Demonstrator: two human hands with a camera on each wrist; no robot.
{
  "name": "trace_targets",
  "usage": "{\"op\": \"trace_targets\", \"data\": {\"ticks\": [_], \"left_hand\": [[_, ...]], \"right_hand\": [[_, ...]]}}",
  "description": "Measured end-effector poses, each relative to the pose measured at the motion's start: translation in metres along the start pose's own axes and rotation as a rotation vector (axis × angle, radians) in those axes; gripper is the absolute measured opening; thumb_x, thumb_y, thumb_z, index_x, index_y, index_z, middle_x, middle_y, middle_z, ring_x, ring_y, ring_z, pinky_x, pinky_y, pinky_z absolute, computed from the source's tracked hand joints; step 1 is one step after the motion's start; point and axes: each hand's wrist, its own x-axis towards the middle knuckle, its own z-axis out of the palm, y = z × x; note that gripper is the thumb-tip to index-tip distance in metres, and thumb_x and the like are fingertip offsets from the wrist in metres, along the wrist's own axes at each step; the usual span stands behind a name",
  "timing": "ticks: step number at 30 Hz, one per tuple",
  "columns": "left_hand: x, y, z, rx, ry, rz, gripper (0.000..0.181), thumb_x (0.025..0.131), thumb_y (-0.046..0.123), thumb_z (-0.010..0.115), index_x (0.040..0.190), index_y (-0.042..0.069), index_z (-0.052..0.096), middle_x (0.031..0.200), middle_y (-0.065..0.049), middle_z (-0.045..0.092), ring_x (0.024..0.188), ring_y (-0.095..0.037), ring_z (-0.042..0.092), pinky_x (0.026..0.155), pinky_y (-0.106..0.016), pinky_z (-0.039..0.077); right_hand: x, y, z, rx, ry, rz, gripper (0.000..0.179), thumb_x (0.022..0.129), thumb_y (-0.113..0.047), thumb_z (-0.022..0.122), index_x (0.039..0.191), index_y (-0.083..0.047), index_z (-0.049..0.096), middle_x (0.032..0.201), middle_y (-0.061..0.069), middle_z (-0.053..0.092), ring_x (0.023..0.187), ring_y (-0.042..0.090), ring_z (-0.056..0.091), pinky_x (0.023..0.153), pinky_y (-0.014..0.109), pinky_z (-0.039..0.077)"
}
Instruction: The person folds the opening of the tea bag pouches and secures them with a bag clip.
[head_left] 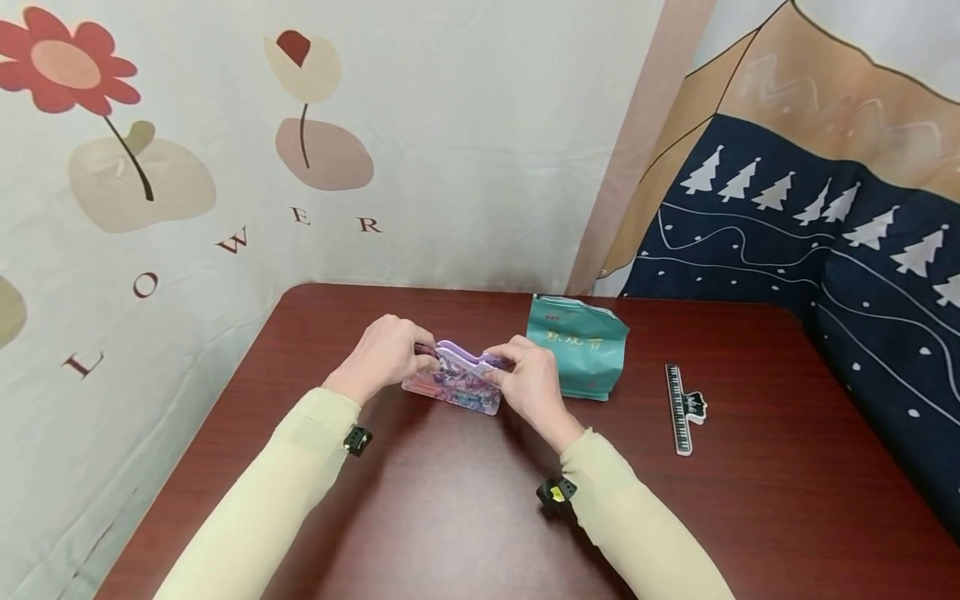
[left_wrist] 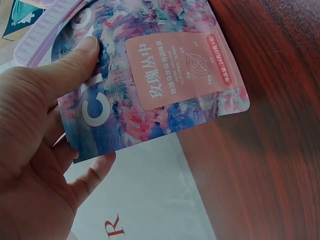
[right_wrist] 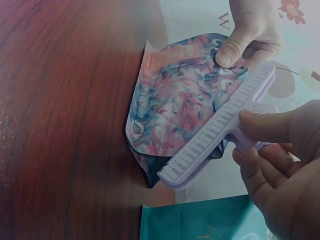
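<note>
A tea bag pouch with a blue and pink painted pattern and a pink label stands over the table, its lower edge close to the surface. My left hand pinches one upper corner of it, the thumb flat on the printed face. With thumb and fingers, my right hand grips the handle of a lilac bag clip. The clip's long bar, printed with piano keys, lies along the pouch's top edge, and that edge sits between its bars near the right end in the right wrist view.
Just behind my right hand stands a teal pouch with gold lettering. Farther right on the table lies a black-and-white piano-key clip. A printed cloth hangs along the table's back edge.
</note>
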Motion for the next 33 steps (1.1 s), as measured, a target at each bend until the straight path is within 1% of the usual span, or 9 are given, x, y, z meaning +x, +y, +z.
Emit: {"op": "trace_targets", "data": {"ticks": [8,12,16,24,30,33], "left_hand": [[0.0012,-0.003,0.0024,-0.005,0.009,-0.005,0.023,0.077,0.027,0.092,0.068,0.022,0.072,0.057,0.012,0.061,0.055,-0.009,0.046,0.054,-0.031,0.038],[0.0014,-0.0047,0.0035,0.001,0.011,-0.001,0.034,0.077,0.028,0.091,0.061,0.021,0.063,0.051,0.012,0.052,0.054,-0.009,0.042,0.053,-0.03,0.034],[0.0017,-0.0055,0.004,0.002,0.009,-0.001,0.04,0.078,0.028,0.091,0.058,0.021,0.057,0.05,0.012,0.046,0.054,-0.01,0.039,0.053,-0.03,0.032],[0.0022,-0.0047,0.0029,-0.003,0.005,-0.007,0.036,0.078,0.027,0.091,0.06,0.021,0.06,0.051,0.012,0.048,0.055,-0.01,0.039,0.054,-0.03,0.033],[0.0026,-0.0041,0.0025,-0.003,0.0,-0.01,0.035,0.078,0.027,0.091,0.06,0.021,0.061,0.051,0.012,0.05,0.056,-0.01,0.04,0.054,-0.03,0.033],[0.0028,-0.0039,0.0024,-0.006,0.0,-0.013,0.036,0.079,0.028,0.091,0.06,0.021,0.061,0.051,0.012,0.049,0.056,-0.01,0.04,0.054,-0.03,0.033]], "right_hand": [[0.0032,-0.001,0.0006,-0.003,-0.013,0.011,0.018,0.078,-0.005,0.09,0.095,-0.01,0.083,0.078,0.001,0.067,0.068,0.016,0.061,0.059,0.028,0.048],[0.004,-0.002,0.0016,-0.004,-0.022,0.02,0.018,0.078,-0.007,0.089,0.095,-0.01,0.084,0.078,0.0,0.066,0.068,0.015,0.059,0.059,0.027,0.047],[0.0048,-0.0038,0.0018,-0.003,-0.021,0.021,0.018,0.079,-0.006,0.089,0.095,-0.01,0.084,0.079,0.0,0.067,0.067,0.014,0.059,0.059,0.027,0.047],[0.0065,-0.0057,0.0011,-0.01,-0.028,0.036,0.018,0.079,-0.007,0.089,0.095,-0.01,0.083,0.079,0.001,0.066,0.067,0.014,0.059,0.059,0.028,0.047],[0.0085,-0.0046,0.0005,-0.008,-0.058,0.071,0.018,0.079,-0.008,0.089,0.095,-0.011,0.083,0.08,0.001,0.066,0.07,0.015,0.06,0.061,0.029,0.049],[0.0092,-0.0047,-0.0002,-0.011,-0.066,0.073,0.018,0.079,-0.009,0.089,0.096,-0.011,0.083,0.08,0.0,0.066,0.07,0.015,0.06,0.062,0.029,0.049]]}}
